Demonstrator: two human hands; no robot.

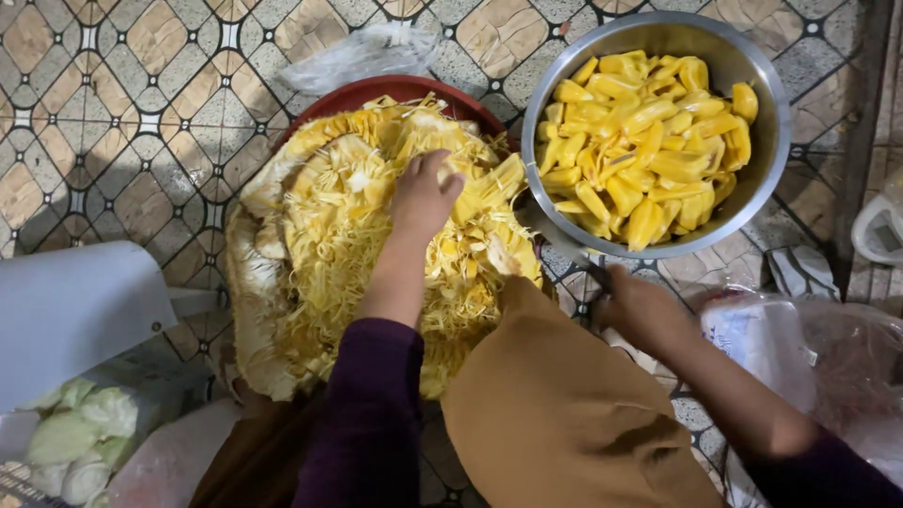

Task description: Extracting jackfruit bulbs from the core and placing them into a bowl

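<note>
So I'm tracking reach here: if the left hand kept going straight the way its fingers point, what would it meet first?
The left hand points up the frame, already resting on the opened jackfruit. Going on, it would first push into more yellow fibres, then probably the red tray's rim; depth is unclear.

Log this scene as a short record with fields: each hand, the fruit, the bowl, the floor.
left hand: fingers pressed into the opened jackfruit
right hand: closed on a knife near the bowl's rim
jackfruit: split open, stringy yellow fibres, lying on a red tray
steel bowl: filled with yellow fruit pods
floor: patterned tiles
</note>
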